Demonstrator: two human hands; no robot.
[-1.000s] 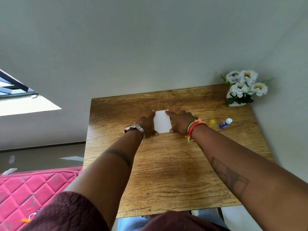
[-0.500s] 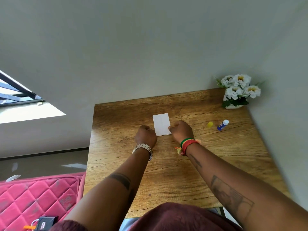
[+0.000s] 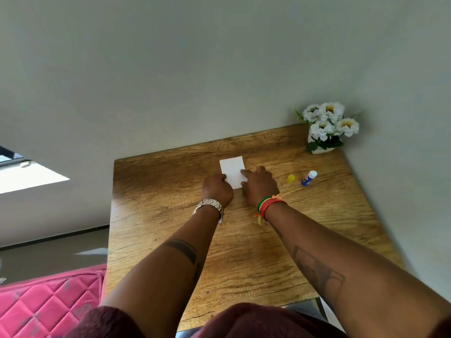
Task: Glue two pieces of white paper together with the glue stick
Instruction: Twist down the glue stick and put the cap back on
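Note:
A small white paper (image 3: 231, 169) lies flat on the wooden table (image 3: 170, 215), towards the far side. Whether it is one sheet or two stacked I cannot tell. My left hand (image 3: 217, 191) rests at its near left corner, fingertips touching the edge. My right hand (image 3: 260, 185) lies on its right side, fingers pressing down on the sheet. To the right lies the blue glue stick (image 3: 308, 178) on its side with its white end uncovered, and its yellow cap (image 3: 291, 178) sits apart beside it.
A white pot of white flowers (image 3: 325, 126) stands in the far right corner against the wall. A pink quilted cushion (image 3: 46, 303) is on the floor to the left of the table.
Both hands pulled back to the paper's near edge, then came forward onto it again. The right fingers now press on the sheet's right side. The view has shifted.

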